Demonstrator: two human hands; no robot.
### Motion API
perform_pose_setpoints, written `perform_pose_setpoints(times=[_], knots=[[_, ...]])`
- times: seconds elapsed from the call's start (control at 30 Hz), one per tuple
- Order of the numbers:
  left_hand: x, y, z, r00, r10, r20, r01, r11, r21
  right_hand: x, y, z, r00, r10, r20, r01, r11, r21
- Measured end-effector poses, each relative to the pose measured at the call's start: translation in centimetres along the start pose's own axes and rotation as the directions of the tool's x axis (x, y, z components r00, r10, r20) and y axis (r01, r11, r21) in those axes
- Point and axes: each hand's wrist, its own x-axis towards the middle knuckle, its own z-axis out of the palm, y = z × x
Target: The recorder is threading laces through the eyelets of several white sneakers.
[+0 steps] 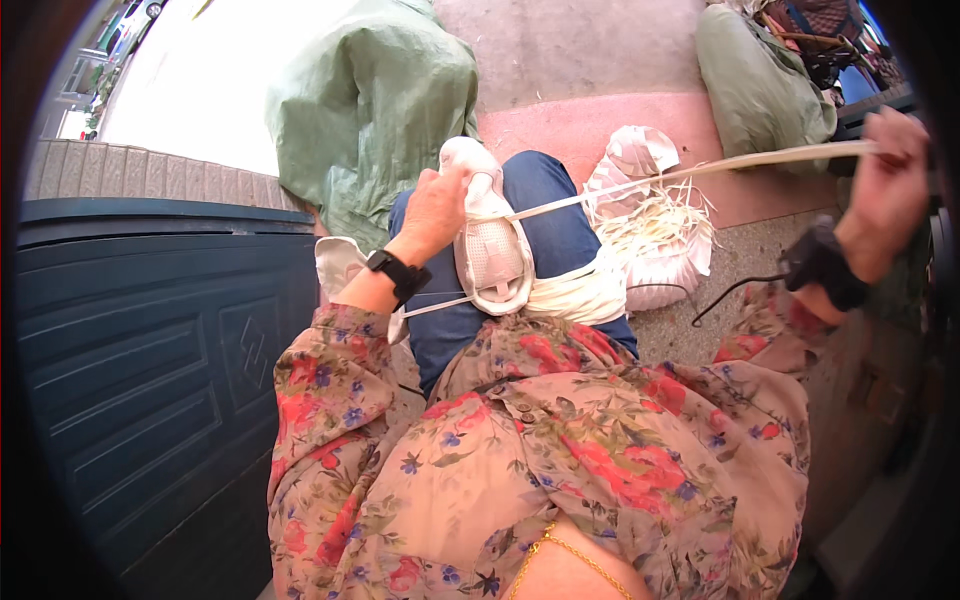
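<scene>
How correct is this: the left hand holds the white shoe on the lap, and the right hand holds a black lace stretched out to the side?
The colour is wrong: the lace is off-white, not black, as the head view shows. The rest stands: the left hand holds the white shoe on the lap, the right hand the lace.

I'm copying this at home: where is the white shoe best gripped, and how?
Probably around the rounded far end of the white shoe, from the left: the white cord runs taut rightward, and the opening lies at the near end.
</scene>
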Motion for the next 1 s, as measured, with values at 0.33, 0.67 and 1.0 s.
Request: perform_pose_setpoints(times=[0.33, 0.67, 1.0], knots=[[-2.4, -0.6, -3.4, 0.898, -0.197, 0.393, 0.393, 0.759, -0.518, -18.3, 25.8, 10.4, 0.478, 0.875, 0.080, -0.692, 0.431, -0.579], [-7.4, -0.3, -2.1, 0.797, -0.283, 0.534, 0.604, 0.332, -0.725, -21.9, 25.8, 13.3, 0.455, 0.876, 0.161, -0.184, 0.270, -0.945], [-4.8, 0.8, -1.6, 0.968, 0.203, -0.150, -0.142, 0.929, 0.341, -22.2, 26.5, 13.3, 0.506, 0.839, 0.200, -0.147, 0.312, -0.939]])
